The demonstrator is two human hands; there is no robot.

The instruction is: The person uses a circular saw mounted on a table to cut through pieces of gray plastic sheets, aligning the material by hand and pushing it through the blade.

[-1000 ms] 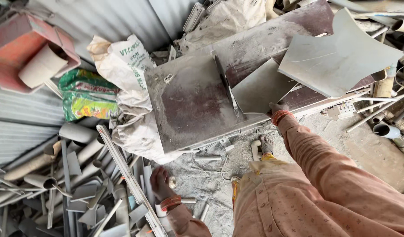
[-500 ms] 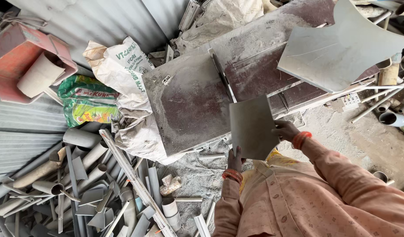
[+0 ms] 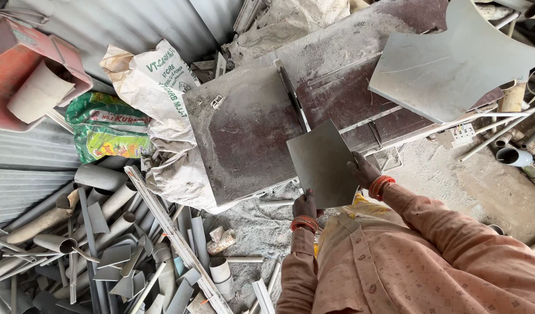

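Hands: your left hand (image 3: 306,204) and right hand (image 3: 362,171) both grip the grey sheet (image 3: 321,163) over the dusty surface (image 3: 244,134).

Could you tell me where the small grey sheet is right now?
Head view, centre: the small grey sheet is held between both hands, over the dusty saw table's near edge.

The flat grey square sheet (image 3: 321,164) hides most fingers of both hands; the large curved grey sheet (image 3: 453,64) covers the dusty table's (image 3: 244,134) far end.
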